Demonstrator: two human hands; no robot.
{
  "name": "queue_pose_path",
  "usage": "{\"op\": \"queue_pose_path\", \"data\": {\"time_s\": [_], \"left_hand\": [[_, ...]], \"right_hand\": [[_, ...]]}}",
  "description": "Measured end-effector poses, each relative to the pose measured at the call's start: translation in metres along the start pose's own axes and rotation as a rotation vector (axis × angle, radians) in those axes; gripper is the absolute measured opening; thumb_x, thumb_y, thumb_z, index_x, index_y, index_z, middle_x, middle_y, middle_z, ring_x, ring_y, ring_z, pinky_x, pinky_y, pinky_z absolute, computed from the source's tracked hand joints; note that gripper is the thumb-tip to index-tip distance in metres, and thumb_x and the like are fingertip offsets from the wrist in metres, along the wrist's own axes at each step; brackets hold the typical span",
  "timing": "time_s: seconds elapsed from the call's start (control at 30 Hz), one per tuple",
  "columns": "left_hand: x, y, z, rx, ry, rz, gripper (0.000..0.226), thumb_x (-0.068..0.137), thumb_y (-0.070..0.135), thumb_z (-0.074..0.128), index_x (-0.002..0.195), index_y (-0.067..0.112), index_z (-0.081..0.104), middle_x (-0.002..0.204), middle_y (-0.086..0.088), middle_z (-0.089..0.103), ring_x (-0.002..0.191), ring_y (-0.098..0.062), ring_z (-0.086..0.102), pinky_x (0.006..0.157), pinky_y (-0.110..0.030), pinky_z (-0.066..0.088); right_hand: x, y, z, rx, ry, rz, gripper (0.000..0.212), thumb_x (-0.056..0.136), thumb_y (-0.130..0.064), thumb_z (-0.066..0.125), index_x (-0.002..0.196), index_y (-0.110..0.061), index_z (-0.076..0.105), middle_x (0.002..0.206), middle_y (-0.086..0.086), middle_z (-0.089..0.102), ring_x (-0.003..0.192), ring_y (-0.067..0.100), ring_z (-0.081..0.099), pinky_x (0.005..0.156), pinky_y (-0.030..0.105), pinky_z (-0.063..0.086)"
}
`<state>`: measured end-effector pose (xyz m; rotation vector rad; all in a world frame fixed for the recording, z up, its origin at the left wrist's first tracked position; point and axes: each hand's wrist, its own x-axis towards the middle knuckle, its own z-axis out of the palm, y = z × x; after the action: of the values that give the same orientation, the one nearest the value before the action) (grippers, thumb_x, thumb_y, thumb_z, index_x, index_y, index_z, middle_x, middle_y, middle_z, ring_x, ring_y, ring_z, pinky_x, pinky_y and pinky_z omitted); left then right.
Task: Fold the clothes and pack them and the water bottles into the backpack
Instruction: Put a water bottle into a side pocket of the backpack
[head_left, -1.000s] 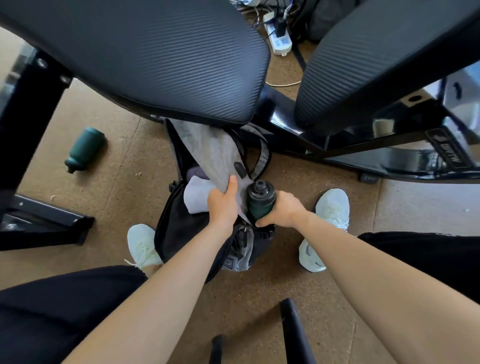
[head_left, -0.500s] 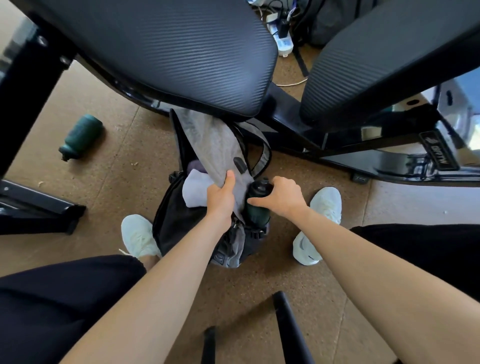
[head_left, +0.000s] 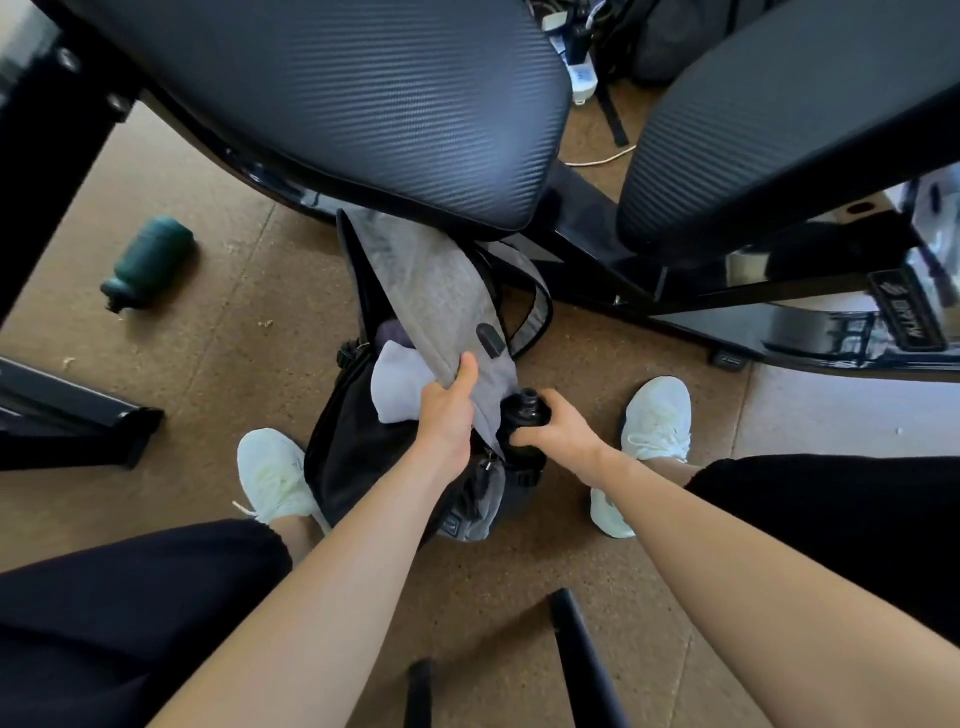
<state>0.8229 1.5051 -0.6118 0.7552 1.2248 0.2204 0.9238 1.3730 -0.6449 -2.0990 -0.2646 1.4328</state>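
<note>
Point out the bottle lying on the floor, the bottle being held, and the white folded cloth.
floor bottle (head_left: 150, 262), head view, mid body
held bottle (head_left: 525, 413), head view, shoulder under cap
white cloth (head_left: 397, 382), head view, top fold

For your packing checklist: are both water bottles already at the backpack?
No: one green bottle lies on the floor, apart from the backpack.

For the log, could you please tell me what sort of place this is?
Probably a home gym or workout room: black ribbed padded bench cushions on a glossy black steel frame, a brown cork-like floor, and a white power strip.
</note>
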Motion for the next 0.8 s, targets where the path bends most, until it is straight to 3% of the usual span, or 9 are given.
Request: {"op": "queue_pose_path", "data": {"time_s": [0.07, 0.13, 0.2, 0.3, 0.4, 0.47, 0.53, 0.67, 0.8], "left_hand": [[-0.005, -0.001, -0.003, 0.057, -0.019, 0.007, 0.05, 0.098, 0.045, 0.064, 0.137, 0.014, 0.06, 0.13, 0.0, 0.07, 0.123, -0.019, 0.063, 0.112, -0.042, 0.047], [-0.012, -0.007, -0.005, 0.117, -0.055, 0.031, 0.041, 0.101, 0.043, 0.06, 0.135, 0.019, 0.061, 0.128, 0.003, 0.07, 0.119, -0.015, 0.065, 0.107, -0.037, 0.051], [-0.021, -0.013, -0.006, 0.163, -0.097, 0.055, 0.033, 0.104, 0.038, 0.056, 0.132, 0.022, 0.06, 0.125, 0.008, 0.07, 0.12, -0.011, 0.063, 0.101, -0.028, 0.05], [-0.033, -0.017, -0.008, 0.261, -0.126, 0.058, 0.033, 0.105, 0.036, 0.055, 0.135, 0.024, 0.058, 0.123, 0.019, 0.065, 0.126, -0.011, 0.055, 0.102, -0.028, 0.041], [-0.039, -0.017, -0.02, 0.389, -0.223, -0.056, 0.045, 0.103, 0.036, 0.058, 0.141, 0.012, 0.059, 0.128, -0.003, 0.069, 0.128, -0.019, 0.058, 0.11, -0.037, 0.043], [-0.039, -0.012, -0.033, 0.428, -0.308, -0.133, 0.033, 0.101, 0.03, 0.062, 0.119, 0.005, 0.072, 0.115, -0.012, 0.074, 0.116, -0.024, 0.065, 0.109, -0.04, 0.047], [-0.037, 0.002, -0.043, 0.322, -0.246, -0.144, 0.025, 0.1, 0.027, 0.06, 0.109, 0.009, 0.075, 0.111, -0.006, 0.077, 0.108, -0.02, 0.069, 0.104, -0.036, 0.05], [-0.022, 0.05, -0.058, -0.058, -0.052, -0.012, 0.042, 0.1, 0.041, 0.059, 0.136, 0.019, 0.061, 0.128, -0.005, 0.07, 0.115, -0.025, 0.068, 0.099, -0.04, 0.052], [-0.025, 0.106, -0.054, -0.272, 0.065, 0.112, 0.034, 0.097, 0.035, 0.067, 0.129, 0.022, 0.062, 0.125, -0.004, 0.07, 0.107, -0.023, 0.071, 0.089, -0.036, 0.056]], "right_hand": [[0.006, -0.014, -0.007, 0.15, 0.054, -0.048, 0.095, 0.059, -0.049, 0.069, 0.148, -0.036, 0.04, 0.148, 0.005, 0.048, 0.141, 0.03, 0.039, 0.115, 0.053, 0.038], [0.005, -0.052, -0.018, 0.216, 0.124, -0.157, 0.086, 0.075, -0.051, 0.073, 0.151, -0.027, 0.042, 0.148, 0.003, 0.05, 0.139, 0.022, 0.043, 0.114, 0.041, 0.039], [0.007, -0.093, -0.025, 0.167, 0.108, -0.28, 0.076, 0.088, -0.049, 0.074, 0.15, -0.018, 0.044, 0.143, -0.002, 0.053, 0.131, 0.01, 0.046, 0.105, 0.027, 0.039], [0.011, -0.139, -0.017, 0.065, 0.045, -0.336, 0.077, 0.087, -0.043, 0.078, 0.149, -0.013, 0.043, 0.133, -0.011, 0.051, 0.123, 0.005, 0.047, 0.099, 0.026, 0.04], [0.023, -0.153, -0.005, -0.253, 0.071, -0.372, 0.039, 0.083, -0.022, 0.081, 0.115, -0.008, 0.065, 0.113, 0.003, 0.07, 0.104, 0.02, 0.066, 0.084, 0.034, 0.053], [0.023, -0.151, 0.0, -0.423, 0.053, -0.427, 0.008, 0.081, -0.005, 0.074, 0.084, -0.009, 0.067, 0.083, 0.003, 0.07, 0.083, 0.024, 0.067, 0.067, 0.032, 0.046], [0.015, -0.148, -0.003, -0.546, 0.012, -0.52, 0.019, 0.082, -0.001, 0.071, 0.074, -0.016, 0.063, 0.073, -0.008, 0.061, 0.076, 0.017, 0.058, 0.067, 0.029, 0.037], [-0.006, -0.146, -0.03, -0.564, 0.101, -0.653, 0.006, 0.083, -0.003, 0.074, 0.081, -0.005, 0.068, 0.087, 0.009, 0.062, 0.085, 0.025, 0.057, 0.074, 0.039, 0.045], [-0.031, -0.168, -0.052, -0.513, 0.176, -0.757, 0.007, 0.083, -0.002, 0.075, 0.085, 0.0, 0.069, 0.086, 0.01, 0.061, 0.084, 0.024, 0.056, 0.074, 0.033, 0.038]]}}
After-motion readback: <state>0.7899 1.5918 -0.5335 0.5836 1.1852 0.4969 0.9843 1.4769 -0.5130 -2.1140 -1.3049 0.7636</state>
